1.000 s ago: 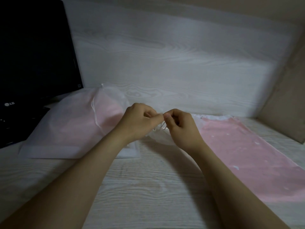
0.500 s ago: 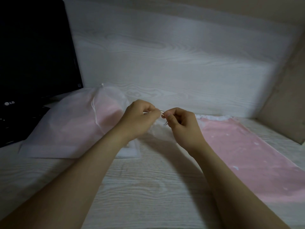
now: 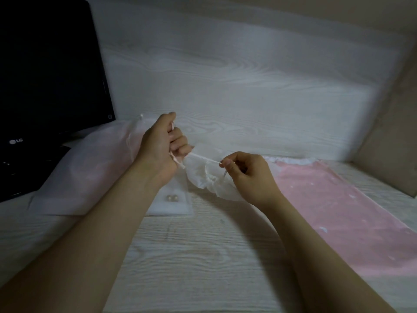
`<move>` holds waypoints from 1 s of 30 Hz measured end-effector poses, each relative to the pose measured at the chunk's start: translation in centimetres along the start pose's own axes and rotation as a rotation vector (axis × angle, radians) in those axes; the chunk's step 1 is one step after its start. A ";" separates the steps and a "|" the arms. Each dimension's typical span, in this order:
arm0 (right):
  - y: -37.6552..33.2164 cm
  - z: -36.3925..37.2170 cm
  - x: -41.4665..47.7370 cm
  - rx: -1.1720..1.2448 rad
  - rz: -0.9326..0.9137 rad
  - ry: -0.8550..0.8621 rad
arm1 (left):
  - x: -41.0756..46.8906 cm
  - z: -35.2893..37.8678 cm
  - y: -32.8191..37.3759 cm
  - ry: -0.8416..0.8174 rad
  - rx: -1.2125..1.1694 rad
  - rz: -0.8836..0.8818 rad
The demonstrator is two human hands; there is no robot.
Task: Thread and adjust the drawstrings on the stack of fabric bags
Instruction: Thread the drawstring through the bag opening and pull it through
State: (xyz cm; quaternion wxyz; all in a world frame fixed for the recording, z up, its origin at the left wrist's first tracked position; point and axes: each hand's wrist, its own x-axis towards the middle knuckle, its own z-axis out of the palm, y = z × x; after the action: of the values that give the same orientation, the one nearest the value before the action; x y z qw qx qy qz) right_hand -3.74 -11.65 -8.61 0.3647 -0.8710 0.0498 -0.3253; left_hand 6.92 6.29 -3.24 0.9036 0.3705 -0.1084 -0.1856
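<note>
The pale wooden desk (image 3: 203, 256) holds a dark monitor (image 3: 45, 86) and a stack of sheer bags (image 3: 90, 168) at left, and a pink sheet (image 3: 338, 211) at right. Between them one small bag (image 3: 203, 177) hangs gathered, its drawstring (image 3: 203, 158) taut. The left hand (image 3: 160, 145) is fisted round one end, and the right hand (image 3: 246, 170) pinches the other.

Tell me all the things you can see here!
monitor: one, black, far left
pile of bags: one, sheer white-pink, beside the monitor
small bag: one, sheer white, between the hands
drawstring: one, white, stretched between both hands
beads: two, pearly, in a packet under the left wrist
cloth: one, pink, right
desk: one, pale wood
left hand: grips the drawstring
right hand: pinches the drawstring
</note>
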 end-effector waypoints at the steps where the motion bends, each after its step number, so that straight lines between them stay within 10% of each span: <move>1: 0.0 -0.1 -0.1 -0.063 -0.024 -0.016 | 0.2 -0.2 -0.1 0.052 0.143 0.068; 7: 1.3 -0.8 0.2 -0.398 -0.054 0.075 | -0.2 -1.7 -1.4 0.151 1.285 0.610; 14: 1.3 -0.8 0.0 -0.771 0.091 0.071 | -1.4 -1.9 -2.2 -0.198 1.840 0.409; 30: 0.6 0.1 -0.4 -0.460 -0.041 -0.225 | -1.6 -1.9 -2.1 -0.451 1.780 0.182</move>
State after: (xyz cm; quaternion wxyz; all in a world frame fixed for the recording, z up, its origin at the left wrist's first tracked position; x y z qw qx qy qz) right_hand -3.88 -11.95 -9.24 0.1533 -0.9627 0.0639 -0.2138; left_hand 5.59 6.74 -6.11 0.2541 0.8739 -0.4133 -0.0299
